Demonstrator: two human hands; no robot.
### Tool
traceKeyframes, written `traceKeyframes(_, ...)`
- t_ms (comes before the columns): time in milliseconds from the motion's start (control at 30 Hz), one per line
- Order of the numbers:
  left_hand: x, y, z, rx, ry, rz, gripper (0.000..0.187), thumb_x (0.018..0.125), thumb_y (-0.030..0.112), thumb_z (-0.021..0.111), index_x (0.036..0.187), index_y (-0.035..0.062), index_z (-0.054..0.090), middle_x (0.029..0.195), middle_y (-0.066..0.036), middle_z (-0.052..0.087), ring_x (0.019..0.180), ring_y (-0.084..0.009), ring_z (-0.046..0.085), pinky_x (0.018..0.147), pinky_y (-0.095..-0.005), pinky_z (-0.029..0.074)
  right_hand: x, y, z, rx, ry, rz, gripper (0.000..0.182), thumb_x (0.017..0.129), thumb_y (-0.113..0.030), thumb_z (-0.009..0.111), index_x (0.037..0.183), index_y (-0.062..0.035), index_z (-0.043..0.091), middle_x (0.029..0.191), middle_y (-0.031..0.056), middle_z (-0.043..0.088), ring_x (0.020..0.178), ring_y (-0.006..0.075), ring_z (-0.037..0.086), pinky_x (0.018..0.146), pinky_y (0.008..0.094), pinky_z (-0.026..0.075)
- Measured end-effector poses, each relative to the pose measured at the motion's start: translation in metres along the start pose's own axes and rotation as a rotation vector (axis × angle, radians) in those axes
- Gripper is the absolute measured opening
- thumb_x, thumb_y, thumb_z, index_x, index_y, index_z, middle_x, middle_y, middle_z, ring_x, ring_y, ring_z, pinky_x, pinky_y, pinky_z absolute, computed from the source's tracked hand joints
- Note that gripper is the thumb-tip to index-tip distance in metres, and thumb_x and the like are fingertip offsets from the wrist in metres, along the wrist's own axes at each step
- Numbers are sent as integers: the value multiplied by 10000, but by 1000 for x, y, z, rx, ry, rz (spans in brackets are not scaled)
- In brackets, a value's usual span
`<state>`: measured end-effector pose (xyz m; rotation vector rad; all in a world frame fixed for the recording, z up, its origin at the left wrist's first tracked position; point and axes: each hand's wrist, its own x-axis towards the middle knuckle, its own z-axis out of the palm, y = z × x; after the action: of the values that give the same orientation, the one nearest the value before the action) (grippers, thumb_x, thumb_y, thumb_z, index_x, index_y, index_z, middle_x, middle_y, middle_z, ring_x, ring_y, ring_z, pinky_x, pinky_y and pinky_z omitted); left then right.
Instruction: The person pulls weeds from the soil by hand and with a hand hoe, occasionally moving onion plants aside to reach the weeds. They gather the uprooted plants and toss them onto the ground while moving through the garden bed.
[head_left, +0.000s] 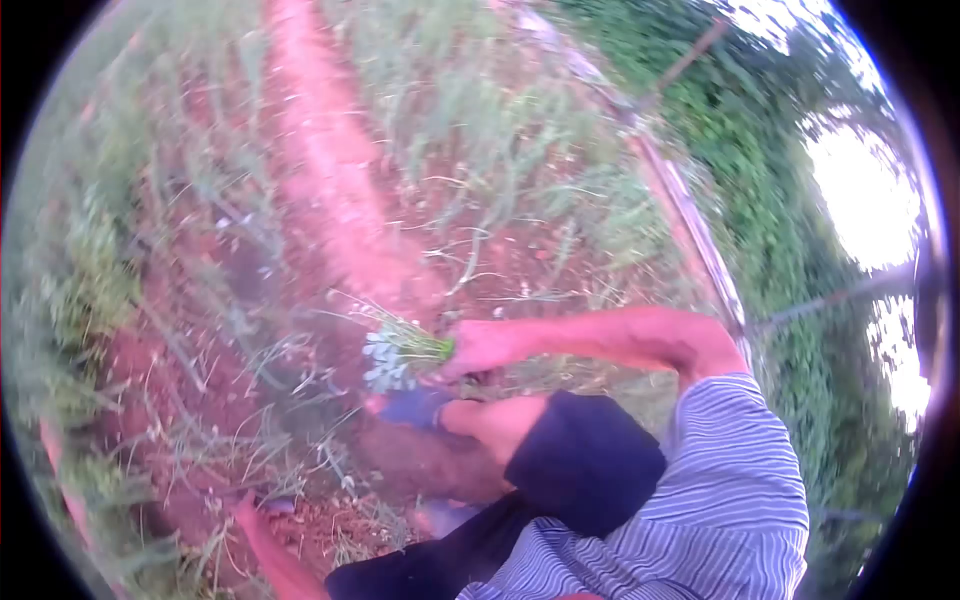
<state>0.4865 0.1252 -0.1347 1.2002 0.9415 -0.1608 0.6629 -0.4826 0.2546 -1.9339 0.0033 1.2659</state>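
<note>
Over red soil (330, 200), right hand (478, 347) gripping weed clump (400, 352), arm bent, left hand (495, 420) grip unclear

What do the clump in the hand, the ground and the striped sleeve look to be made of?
Clump of plants: living greenery, thin green stems and pale leaves, matte. Ground: bare reddish soil, loose and dull, with dry stalks scattered over it. Striped sleeve: woven cloth, probably cotton, judging by its fine blue-white stripes and soft folds.
</note>
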Motion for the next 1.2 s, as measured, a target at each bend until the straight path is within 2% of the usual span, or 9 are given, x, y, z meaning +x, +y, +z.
traceKeyframes(100,-26,15,2,-75,40,-118,383,887,60,606,1254,21,503,1041,-97,616,870,-243,622,755,-438,521,-66,-4,-36,361,180,65,450,891,-241,668,1293,-71,558,686,20,586,490,122,524,431,252,445)
traceKeyframes(167,-38,20,2,-115,13,-144,393,898,84,609,1269,30,493,1046,-95,614,881,-244,618,770,-438,518,-126,36,-99,519,527,48,503,860,-239,701,1287,-18,554,710,54,604,549,110,561,450,242,469)
traceKeyframes(333,-47,16,-24,-241,-156,-122,419,926,144,618,1307,55,469,1061,-88,608,909,-247,606,806,-438,512,-369,164,-223,-91,1583,416,419,868,-216,669,1214,6,587,808,75,638,637,104,584,550,251,495)
traceKeyframes(467,-128,62,35,-208,-38,6,298,915,194,655,1147,42,546,997,-38,588,890,-166,576,795,-322,490,-423,270,-293,-166,1696,599,412,891,-213,628,1238,3,581,872,74,651,706,109,599,629,269,504)
traceKeyframes(567,-140,85,54,-228,51,225,298,890,147,670,1118,3,544,978,-64,579,892,-195,571,804,-328,486,-350,282,-319,-88,1718,451,408,908,-211,598,1256,0,576,919,74,660,758,113,610,688,283,511)
traceKeyframes(700,-190,129,76,-201,-45,398,398,841,146,712,1170,8,537,997,-70,565,943,-198,565,861,-357,488,-127,167,-264,258,1349,-191,355,918,-146,615,1251,-26,576,942,32,643,791,106,627,690,226,516)
traceKeyframes(833,-290,189,114,22,101,534,364,759,181,775,1075,46,655,1008,-57,644,992,-189,607,882,-346,484,47,-21,-121,-100,732,-470,417,932,-182,606,1297,13,546,1017,54,620,861,128,613,744,255,504)
traceKeyframes(1067,-373,230,166,-123,-78,868,223,691,18,801,874,-17,677,915,-73,692,865,-166,645,780,-320,521,33,-196,142,-296,-382,-832,542,864,-305,710,1256,34,553,915,38,610,785,115,572,697,264,473)
traceKeyframes(1200,-414,236,172,-68,-29,878,237,642,49,808,829,-22,681,816,-87,692,791,-173,658,706,-330,528,25,-225,181,-699,-627,-697,469,818,-317,733,1083,35,574,792,9,572,693,101,532,639,259,438)
